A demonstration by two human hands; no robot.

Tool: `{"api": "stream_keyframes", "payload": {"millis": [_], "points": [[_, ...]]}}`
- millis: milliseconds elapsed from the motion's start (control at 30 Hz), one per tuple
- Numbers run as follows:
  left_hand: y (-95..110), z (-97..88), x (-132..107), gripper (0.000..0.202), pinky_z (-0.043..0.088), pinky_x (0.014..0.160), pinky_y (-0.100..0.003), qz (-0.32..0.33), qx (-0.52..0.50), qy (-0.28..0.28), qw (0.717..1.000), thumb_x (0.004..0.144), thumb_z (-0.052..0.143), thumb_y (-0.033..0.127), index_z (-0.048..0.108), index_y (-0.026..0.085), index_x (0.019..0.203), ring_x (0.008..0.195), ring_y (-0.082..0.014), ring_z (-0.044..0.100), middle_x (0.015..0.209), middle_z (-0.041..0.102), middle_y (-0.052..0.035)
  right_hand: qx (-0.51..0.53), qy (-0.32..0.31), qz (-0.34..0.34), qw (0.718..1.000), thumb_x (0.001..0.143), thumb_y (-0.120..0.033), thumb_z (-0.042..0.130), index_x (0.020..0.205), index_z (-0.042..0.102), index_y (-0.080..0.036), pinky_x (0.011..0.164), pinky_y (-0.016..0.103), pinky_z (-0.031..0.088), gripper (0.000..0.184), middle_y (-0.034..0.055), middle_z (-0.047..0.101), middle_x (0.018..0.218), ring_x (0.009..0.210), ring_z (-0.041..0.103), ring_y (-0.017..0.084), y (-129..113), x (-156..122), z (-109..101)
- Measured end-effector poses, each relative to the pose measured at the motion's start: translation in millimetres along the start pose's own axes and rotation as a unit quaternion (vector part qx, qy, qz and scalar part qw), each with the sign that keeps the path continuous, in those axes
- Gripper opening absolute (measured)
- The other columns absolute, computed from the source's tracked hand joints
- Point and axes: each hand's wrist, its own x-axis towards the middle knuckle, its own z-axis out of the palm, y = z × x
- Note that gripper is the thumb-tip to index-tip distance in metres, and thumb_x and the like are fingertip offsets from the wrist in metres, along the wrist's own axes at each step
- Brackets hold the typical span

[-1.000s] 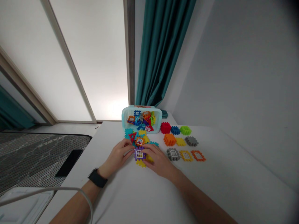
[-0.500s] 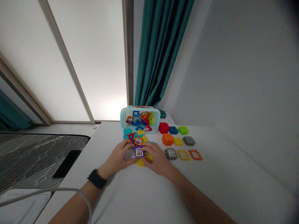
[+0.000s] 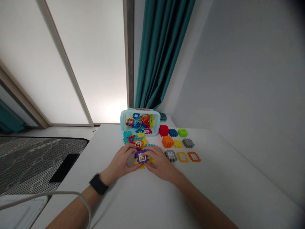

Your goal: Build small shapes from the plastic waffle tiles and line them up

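Left hand point(image 3: 121, 163) and right hand point(image 3: 162, 163) pinch the purple tile point(image 3: 142, 156), fingers closed on its edges, low over the worktop point(image 3: 214, 178) before the bin point(image 3: 124, 122) (seemingly mid-fit onto a yellow tile point(image 3: 136, 163)), which calls for aligned teeth and a firm press.

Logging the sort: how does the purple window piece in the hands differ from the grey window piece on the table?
Colour: the purple window piece has a purple frame, the grey window piece a grey one. State: the purple one is held between left hand and right hand; the grey one lies untouched in a row. Both have toothed edges and white windows.
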Motion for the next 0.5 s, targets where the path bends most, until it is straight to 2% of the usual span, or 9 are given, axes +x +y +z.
{"api": "stream_keyframes", "payload": {"millis": [267,400,500], "points": [[24,17.1,15,0.040,0.055,0.094,-0.041,0.026,0.008,-0.023,0.999,0.080,0.077,0.035,0.059,0.022,0.113,0.109,-0.0266,0.062,0.118,0.060,-0.0107,-0.019,0.023,0.020,0.999,0.092,-0.022,0.062,0.124,0.059,-0.027,0.105,0.049,0.046,0.033,0.0102,0.062,0.130,0.122,0.057,0.027,0,-31,-24],[38,33.9,29,0.043,0.054,0.093,-0.043,0.041,0.017,-0.045,0.998,0.083,0.075,0.039,0.057,0.022,0.118,0.109,-0.0274,0.061,0.120,0.060,-0.0116,-0.033,0.046,0.036,0.998,0.092,-0.021,0.062,0.124,0.059,-0.026,0.106,0.047,0.046,0.033,0.0106,0.062,0.130,0.123,0.057,0.026,7,-53,-41],[50,50.5,40,0.039,0.053,0.093,-0.043,0.062,0.029,-0.043,0.997,0.089,0.067,0.036,0.055,0.021,0.123,0.111,-0.0273,0.060,0.121,0.060,-0.0125,-0.047,0.061,0.052,0.996,0.092,-0.022,0.062,0.124,0.059,-0.026,0.108,0.047,0.045,0.032,0.0107,0.062,0.131,0.125,0.056,0.026,17,-73,-57]]}}
